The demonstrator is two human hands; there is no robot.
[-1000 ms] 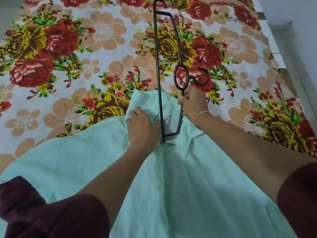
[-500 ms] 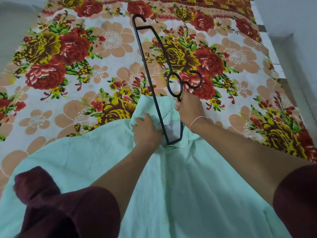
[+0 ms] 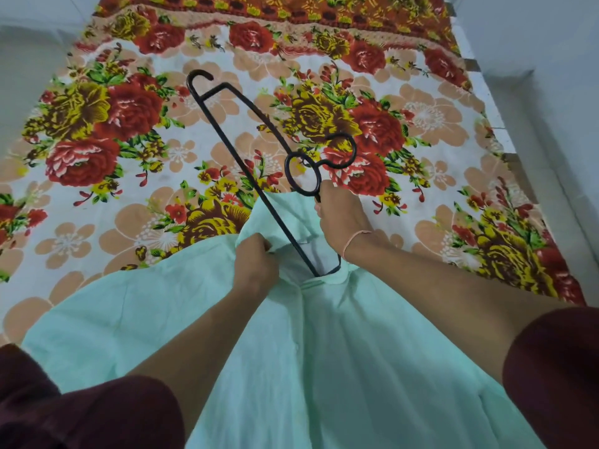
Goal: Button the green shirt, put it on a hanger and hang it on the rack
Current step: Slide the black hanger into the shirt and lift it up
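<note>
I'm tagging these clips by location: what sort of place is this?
Probably a bedroom at home: a floral-printed bedsheet covers a bed against pale walls, with a mint-green shirt and black metal hanger on it.

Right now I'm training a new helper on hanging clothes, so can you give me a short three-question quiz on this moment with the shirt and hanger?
1. True or false: the black metal hanger is fully inside the pale green cotton shirt.
2. Which hand grips the hanger near its looped neck? A) left hand B) right hand
3. Fill in: the shirt lies on a ____-patterned bedsheet.

Key:
1. False: only one end sits in the collar opening; the other end, with its small end hook, sticks out over the sheet.
2. B; the left hand pinches the collar fabric.
3. Floral.
</note>
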